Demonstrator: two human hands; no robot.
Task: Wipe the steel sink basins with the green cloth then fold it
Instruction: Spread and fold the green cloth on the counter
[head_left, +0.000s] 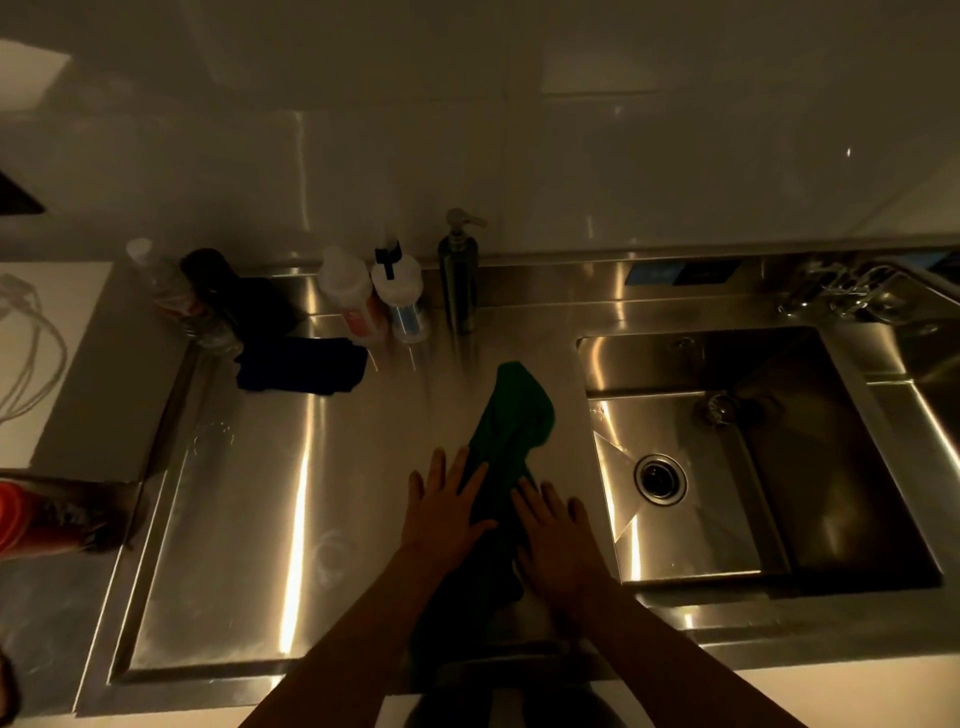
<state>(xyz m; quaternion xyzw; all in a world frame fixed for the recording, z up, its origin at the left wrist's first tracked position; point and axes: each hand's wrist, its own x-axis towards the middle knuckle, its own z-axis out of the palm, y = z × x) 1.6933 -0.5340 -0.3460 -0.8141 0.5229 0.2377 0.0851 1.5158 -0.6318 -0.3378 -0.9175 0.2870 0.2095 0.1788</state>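
Dark blue cloth (301, 366) parked back left on the steel table (249, 493), out of the way. Left hand (447, 512) flat, fingers straight, pressing the green cloth (511, 415) - laid out long on the table. Right hand (558, 535) flat on it too, nothing gripped - probably smoothing before the fold. Sink basin (831, 493) just beside, right.

A single head-worn view looks steeply down, close over the steel counter (291, 467).
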